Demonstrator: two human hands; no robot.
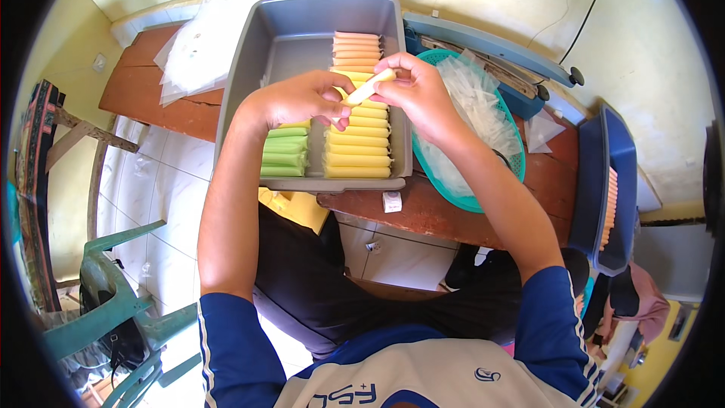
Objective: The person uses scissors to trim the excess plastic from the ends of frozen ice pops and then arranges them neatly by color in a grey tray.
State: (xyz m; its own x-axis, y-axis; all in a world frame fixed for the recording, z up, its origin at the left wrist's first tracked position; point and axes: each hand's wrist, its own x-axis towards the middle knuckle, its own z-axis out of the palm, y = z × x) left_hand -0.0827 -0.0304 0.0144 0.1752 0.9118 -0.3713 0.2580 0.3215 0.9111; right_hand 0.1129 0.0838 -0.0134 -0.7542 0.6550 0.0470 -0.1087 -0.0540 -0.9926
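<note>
Blue-and-beige jersey (423,366) fills the lower edge, and two bare forearms reach from it toward a grey plastic tub (291,51). Over the tub, a pale yellow stick-shaped packet (368,89) slants up to the right, its lower end pinched in the left hand (300,100) and its part near the upper end in the fingertips of the right hand (419,97). With so slim a packet, a light pinch near both ends should serve best, since hard squeezing could crease or burst it; keeping it straight would also help it match the neat rows below. Those rows are yellow packets (359,160), orange packets (356,47) and green packets (284,157). Both hands hide the middle of the yellow row, and the tub's raised walls call for lifted wrists. Just beside it on the brown wooden table (550,181), a teal basket (522,153) of clear plastic sleeves (474,117) sits under the right forearm, where a low elbow might catch; a blue bar-shaped device (491,44) lies behind.
</note>
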